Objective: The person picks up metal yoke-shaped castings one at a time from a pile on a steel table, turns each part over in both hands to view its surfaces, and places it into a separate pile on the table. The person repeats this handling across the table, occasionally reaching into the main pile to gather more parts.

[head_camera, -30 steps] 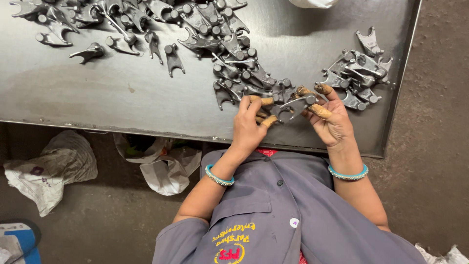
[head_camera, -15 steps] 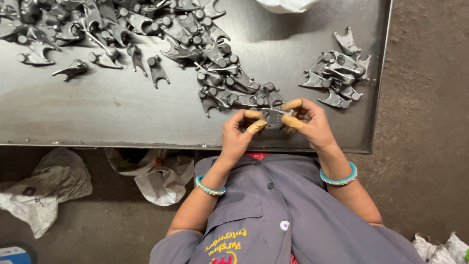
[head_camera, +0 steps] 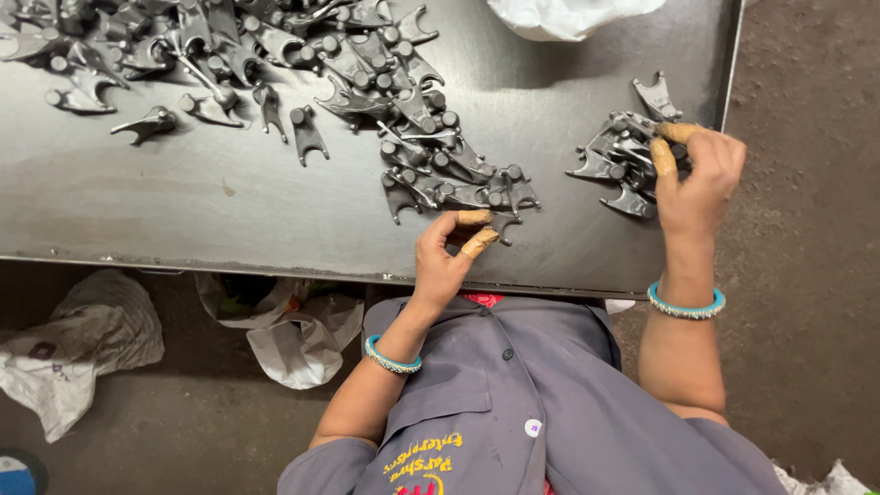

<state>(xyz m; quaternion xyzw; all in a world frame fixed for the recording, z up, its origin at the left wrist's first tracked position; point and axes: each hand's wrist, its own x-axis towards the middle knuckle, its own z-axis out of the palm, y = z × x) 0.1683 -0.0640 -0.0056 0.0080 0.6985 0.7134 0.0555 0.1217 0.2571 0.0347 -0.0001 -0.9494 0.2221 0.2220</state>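
Observation:
My left hand point(head_camera: 446, 261) rests at the near edge of the dark metal table point(head_camera: 183, 197). Its thumb and forefinger, capped in tan finger covers, pinch the end of a grey forked metal part point(head_camera: 502, 225) at the fringe of the middle heap point(head_camera: 440, 156). Out to the right, my right hand point(head_camera: 697, 179) sits on a small pile of the same parts point(head_camera: 612, 158). Its fingers, also capped, curl around one part on top of that pile, which they partly hide. Both wrists wear turquoise bangles.
Many more forked parts point(head_camera: 211, 46) spread across the table's far left. A white bag point(head_camera: 568, 14) lies at the far edge. Below the table, crumpled plastic bags point(head_camera: 82, 339) lie on the floor. The table's right edge point(head_camera: 731, 82) runs just beyond the small pile.
Both hands were together on one part at the table's near edge. My right hand has since swung right to the small pile, and my left hand now pinches a part by the middle heap.

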